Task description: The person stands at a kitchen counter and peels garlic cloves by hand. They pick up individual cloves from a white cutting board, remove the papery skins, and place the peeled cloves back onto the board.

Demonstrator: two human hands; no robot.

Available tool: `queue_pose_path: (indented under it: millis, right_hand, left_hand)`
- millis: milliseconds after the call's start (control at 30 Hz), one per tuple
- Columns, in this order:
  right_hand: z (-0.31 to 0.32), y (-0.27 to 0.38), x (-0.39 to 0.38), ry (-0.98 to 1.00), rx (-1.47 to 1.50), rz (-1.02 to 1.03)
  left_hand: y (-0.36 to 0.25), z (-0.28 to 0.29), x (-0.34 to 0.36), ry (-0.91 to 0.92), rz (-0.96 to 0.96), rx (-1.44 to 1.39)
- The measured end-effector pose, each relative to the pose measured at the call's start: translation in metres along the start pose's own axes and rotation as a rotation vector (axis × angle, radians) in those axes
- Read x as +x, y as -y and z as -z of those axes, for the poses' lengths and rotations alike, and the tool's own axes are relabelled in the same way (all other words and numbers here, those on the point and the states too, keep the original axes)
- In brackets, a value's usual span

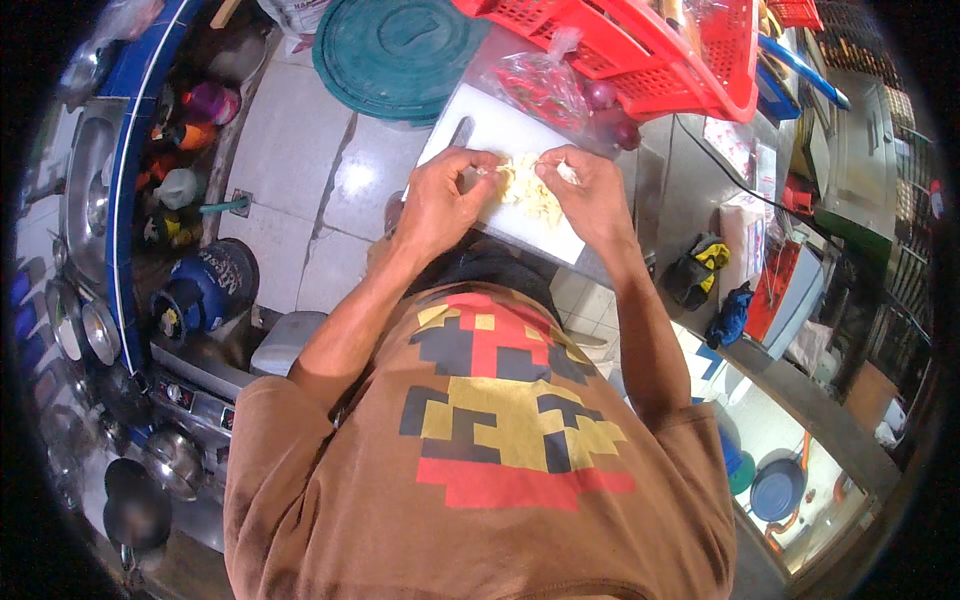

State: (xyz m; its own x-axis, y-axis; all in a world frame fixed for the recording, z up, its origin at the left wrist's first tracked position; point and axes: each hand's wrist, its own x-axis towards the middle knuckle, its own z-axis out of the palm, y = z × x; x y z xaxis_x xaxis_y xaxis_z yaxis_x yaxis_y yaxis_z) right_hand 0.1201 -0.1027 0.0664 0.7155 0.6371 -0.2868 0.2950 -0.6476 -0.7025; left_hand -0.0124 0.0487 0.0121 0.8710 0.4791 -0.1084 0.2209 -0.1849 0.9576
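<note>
Your left grip [447,195] and right grip [592,190] are looking nearly closed, any hold unclear; pale pieces [530,196] are lying between them on the white board [512,124].

Head view, left lens of the pair this person wears | faces steeply down over the brown shirt [330,490], closest to it | left hand [450,195], right hand [590,200] and white board [505,130] near, upper middle | wide fisheye, floor [285,215] included, bending toward a dark rim
</note>
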Motion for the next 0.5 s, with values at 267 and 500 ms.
queue_pose_path:
  millis: [267, 500]
  right_hand:
    - [-0.006, -0.013, -0.008, -0.042, -0.055, 0.1]
    - [-0.005, -0.016, -0.007, -0.019, 0.131, 0.087]
  left_hand:
    - [0.003, -0.006, 0.002, 0.014, -0.142, 0.166]
    - [0.003, -0.006, 0.0, 0.045, -0.114, 0.199]
